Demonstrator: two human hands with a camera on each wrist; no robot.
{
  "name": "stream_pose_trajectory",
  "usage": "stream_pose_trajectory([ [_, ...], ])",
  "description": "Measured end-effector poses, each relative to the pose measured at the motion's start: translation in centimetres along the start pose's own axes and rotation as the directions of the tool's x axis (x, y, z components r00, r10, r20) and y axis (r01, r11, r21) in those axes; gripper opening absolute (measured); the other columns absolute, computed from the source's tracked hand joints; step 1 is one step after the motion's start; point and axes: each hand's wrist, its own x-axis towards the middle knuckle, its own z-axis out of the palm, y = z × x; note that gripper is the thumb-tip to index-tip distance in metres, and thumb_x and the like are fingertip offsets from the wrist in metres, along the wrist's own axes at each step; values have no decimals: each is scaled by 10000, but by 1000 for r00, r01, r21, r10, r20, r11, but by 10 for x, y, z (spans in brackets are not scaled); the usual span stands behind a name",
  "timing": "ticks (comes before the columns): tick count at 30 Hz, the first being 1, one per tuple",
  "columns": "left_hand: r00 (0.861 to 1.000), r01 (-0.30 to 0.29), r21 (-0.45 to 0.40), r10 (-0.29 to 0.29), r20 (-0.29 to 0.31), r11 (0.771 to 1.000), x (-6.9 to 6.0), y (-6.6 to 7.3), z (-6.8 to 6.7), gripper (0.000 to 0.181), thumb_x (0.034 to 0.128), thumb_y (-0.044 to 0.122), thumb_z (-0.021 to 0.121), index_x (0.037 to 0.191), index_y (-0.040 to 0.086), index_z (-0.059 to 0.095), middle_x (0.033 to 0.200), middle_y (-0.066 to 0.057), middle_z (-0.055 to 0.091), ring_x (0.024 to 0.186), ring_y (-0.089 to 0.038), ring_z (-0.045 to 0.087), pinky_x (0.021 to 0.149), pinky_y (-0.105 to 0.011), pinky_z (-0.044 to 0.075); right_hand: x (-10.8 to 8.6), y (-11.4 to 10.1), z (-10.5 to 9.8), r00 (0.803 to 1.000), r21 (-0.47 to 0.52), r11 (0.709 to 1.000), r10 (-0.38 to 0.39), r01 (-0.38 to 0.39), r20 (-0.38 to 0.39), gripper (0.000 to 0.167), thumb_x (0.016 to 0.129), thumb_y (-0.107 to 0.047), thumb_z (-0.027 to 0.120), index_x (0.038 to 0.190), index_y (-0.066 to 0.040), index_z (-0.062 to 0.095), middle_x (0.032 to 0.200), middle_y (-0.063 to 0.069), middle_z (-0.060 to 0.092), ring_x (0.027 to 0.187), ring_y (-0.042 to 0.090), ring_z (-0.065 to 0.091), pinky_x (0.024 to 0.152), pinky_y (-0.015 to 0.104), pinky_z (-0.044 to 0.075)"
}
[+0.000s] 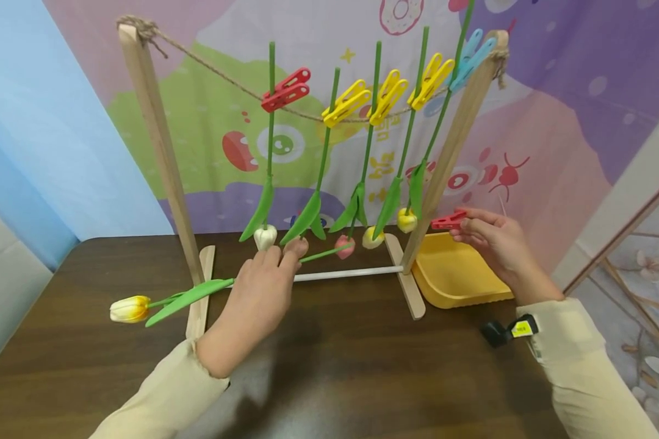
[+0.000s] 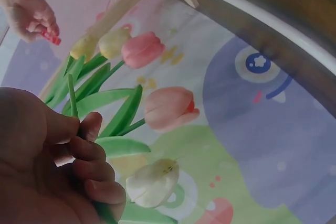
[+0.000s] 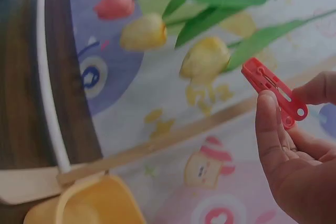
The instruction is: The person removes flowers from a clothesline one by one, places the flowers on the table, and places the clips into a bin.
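My left hand (image 1: 260,292) grips the green stem of a yellow-and-white artificial tulip (image 1: 130,309), whose head points left. In the left wrist view the stem (image 2: 72,95) passes through the curled fingers. My right hand (image 1: 491,247) pinches a red clothespin (image 1: 448,221) above the yellow tray; the right wrist view shows this clothespin (image 3: 274,88) between thumb and fingers. Several tulips hang head down from a twine line (image 1: 214,68), held by a red clothespin (image 1: 286,90), yellow clothespins (image 1: 346,103) and a blue clothespin (image 1: 471,61). Among them are a white tulip (image 1: 265,237) and a pink tulip (image 1: 345,247).
The line is tied between two wooden posts (image 1: 162,146) joined below by a white rod (image 1: 348,274). A yellow tray (image 1: 456,271) stands beside the right post's foot on the dark wooden table (image 1: 362,360). A patterned cloth (image 1: 208,122) hangs behind.
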Motion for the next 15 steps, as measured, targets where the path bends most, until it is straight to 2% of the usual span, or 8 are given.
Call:
stream_pose_trajectory([
  [5,1000,-11,14,11,10,1000,-4,2,6,112,877,109,626,892,34,544,699,-113,497,593,-291,486,489,-352,367,4,13,-16,1000,-8,1000,30,-30,10,242,937,-8,487,931,-118,702,763,0,707,719,112,684,734,199,538],
  [9,999,-25,11,25,39,1000,-5,5,10,108,845,45,620,818,36,516,717,-119,509,594,-290,484,494,-353,371,8,24,-29,998,-23,998,59,-59,-13,219,935,-21,500,927,-120,695,786,-4,709,726,115,683,735,200,539],
  [15,999,-39,21,39,25,999,-8,12,21,176,868,123,639,777,43,512,712,-111,505,584,-280,483,474,-338,357,13,44,-48,995,-15,995,93,-94,-27,243,936,-13,491,884,-105,710,836,-21,706,739,118,684,741,205,541],
])
